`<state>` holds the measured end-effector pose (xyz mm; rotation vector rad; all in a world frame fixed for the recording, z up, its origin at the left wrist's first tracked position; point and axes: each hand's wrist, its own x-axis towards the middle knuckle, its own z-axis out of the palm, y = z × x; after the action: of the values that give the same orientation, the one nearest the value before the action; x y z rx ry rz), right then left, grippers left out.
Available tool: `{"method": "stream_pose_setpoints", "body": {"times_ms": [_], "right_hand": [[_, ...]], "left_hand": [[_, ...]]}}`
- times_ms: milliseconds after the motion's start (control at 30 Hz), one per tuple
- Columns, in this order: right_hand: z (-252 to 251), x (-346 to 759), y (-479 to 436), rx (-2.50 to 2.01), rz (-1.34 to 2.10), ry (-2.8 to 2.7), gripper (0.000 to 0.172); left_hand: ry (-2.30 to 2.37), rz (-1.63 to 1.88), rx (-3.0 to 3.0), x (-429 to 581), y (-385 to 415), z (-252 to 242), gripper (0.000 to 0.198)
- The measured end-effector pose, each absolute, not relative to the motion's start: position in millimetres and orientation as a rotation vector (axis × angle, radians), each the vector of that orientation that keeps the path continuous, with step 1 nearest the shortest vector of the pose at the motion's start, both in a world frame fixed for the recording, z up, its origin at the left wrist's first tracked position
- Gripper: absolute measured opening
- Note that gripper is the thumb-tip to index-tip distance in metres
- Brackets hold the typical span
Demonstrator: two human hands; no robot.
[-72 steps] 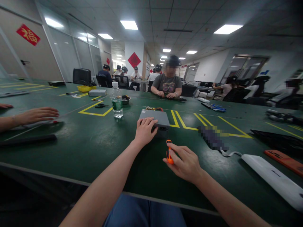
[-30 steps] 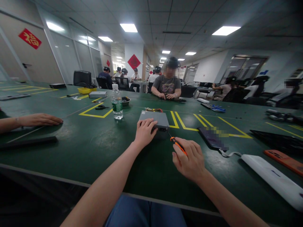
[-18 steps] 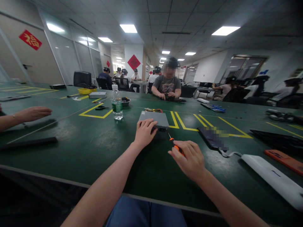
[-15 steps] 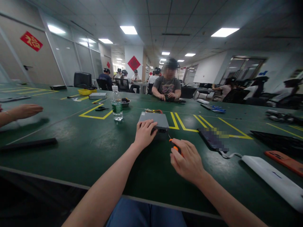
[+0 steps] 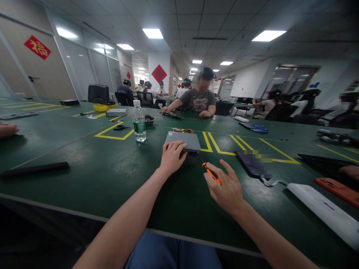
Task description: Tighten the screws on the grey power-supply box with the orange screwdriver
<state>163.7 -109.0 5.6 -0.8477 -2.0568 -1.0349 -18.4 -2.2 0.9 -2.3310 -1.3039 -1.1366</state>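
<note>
A grey metal power supply point(image 5: 188, 140) lies on the green table, coloured wires coming out of its far side. My left hand point(image 5: 173, 155) grips its near left corner, fingers over the top and thumb along the front side. In my right hand point(image 5: 226, 186) is a screwdriver point(image 5: 212, 173) with an orange and black handle, held between thumb and fingers with the index finger raised off it. Its thin shaft points up and left, the tip meeting the near right corner of the power supply. The exact contact point is too small to make out.
Left of the power supply stands a water bottle point(image 5: 139, 125), with a bowl point(image 5: 149, 120) behind it. To the right lie a phone point(image 5: 249, 164), a cabled white power bank point(image 5: 322, 209) and an orange phone point(image 5: 338, 189). A co-worker point(image 5: 198, 99) sits opposite.
My right-hand fingers have loosened and spread, showing more of the screwdriver handle. My left hand stays put. The co-worker opposite has reached out sideways; another person's hand at far left has drawn back.
</note>
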Motion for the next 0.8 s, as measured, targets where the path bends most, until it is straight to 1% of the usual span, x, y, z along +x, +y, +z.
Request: {"method": "stream_pose_setpoints", "body": {"times_ms": [167,500,800], "right_hand": [[5.6,168.4,-108.9,-0.862,-1.029,-1.994,0.023],[1.2,154.6,-102.6,-0.741,-1.015,-2.110,0.021],[-0.2,152.7,-99.2,-0.769,-1.073,-2.115,0.021]], "left_hand": [[-1.304,-1.148,-2.326,-18.3,-2.3,0.7,0.029],[-1.321,-1.159,-2.315,-16.9,-1.8,0.0,0.030],[-1.324,-1.162,-2.317,-16.9,-0.9,-1.1,0.030]]}}
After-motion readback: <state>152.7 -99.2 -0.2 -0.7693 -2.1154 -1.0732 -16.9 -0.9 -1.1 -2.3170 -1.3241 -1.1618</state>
